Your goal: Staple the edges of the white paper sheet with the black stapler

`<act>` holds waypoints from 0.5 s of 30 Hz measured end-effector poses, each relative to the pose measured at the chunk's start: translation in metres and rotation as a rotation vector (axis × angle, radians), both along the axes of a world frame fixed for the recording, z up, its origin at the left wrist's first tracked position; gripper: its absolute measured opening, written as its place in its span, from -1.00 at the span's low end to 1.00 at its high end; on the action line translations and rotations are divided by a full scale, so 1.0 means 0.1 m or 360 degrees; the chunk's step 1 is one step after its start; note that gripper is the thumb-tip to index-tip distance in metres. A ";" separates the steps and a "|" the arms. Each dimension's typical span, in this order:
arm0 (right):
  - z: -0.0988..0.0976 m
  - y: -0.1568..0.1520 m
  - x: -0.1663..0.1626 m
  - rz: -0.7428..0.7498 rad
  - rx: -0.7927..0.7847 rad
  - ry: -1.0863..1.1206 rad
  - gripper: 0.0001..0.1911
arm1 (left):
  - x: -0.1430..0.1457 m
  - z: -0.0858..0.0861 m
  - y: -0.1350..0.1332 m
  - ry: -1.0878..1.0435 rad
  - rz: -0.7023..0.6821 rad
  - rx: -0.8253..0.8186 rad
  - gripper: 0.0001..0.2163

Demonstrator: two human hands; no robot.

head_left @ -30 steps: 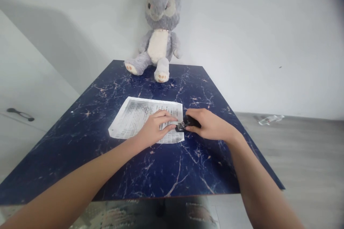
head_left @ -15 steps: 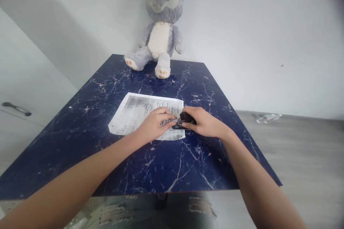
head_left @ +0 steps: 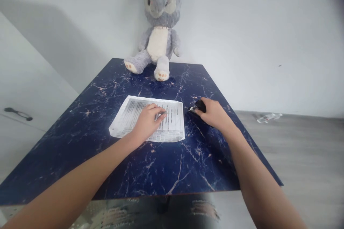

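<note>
Black, metal-nosed stapler (head_left: 201, 105) clamped in right grip (head_left: 215, 113), left grip (head_left: 147, 121), closure unclear, on flat printed paper (head_left: 174, 125)

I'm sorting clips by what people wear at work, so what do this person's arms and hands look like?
The left hand and right hand are both bare, with no gloves. The forearms are uncovered as far as they show, with no sleeve, watch or bracelet in view.

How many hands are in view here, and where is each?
2: the left hand over the printed sheet, and the right hand gripping the black stapler-like tool, beyond the sheet's right edge. No other hand shows.
</note>
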State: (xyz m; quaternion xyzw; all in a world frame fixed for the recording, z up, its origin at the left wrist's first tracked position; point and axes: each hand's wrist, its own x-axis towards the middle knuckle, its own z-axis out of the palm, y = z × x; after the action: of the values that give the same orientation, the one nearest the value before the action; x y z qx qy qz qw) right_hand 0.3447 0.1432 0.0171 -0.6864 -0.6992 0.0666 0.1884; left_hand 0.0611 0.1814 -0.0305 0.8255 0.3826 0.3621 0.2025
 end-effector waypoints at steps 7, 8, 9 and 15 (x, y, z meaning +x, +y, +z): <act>-0.06 0.01 0.05 0.0267 -0.0148 -0.0023 -0.79 | 0.14 0.04 -0.20 -0.0164 -0.0286 -0.0211 -0.91; -0.03 -0.02 0.03 0.0310 -0.0089 -0.0016 -0.74 | 0.15 0.06 -0.22 -0.0173 -0.0286 -0.0209 -0.90; 0.02 -0.05 -0.01 0.0364 0.0001 0.0018 -0.69 | 0.16 0.09 -0.25 -0.0184 -0.0270 -0.0212 -0.89; 0.19 -0.22 -0.38 0.1168 0.0268 0.0532 -0.69 | 0.17 0.18 -0.35 -0.0358 -0.0239 -0.0348 -0.85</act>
State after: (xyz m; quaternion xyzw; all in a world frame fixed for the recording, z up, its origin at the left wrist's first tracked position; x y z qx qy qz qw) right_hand 0.3063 0.1212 0.0359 -0.3534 -0.8604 0.1823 0.3187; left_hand 0.0778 0.1469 -0.0123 0.7790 0.3320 0.3923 0.3592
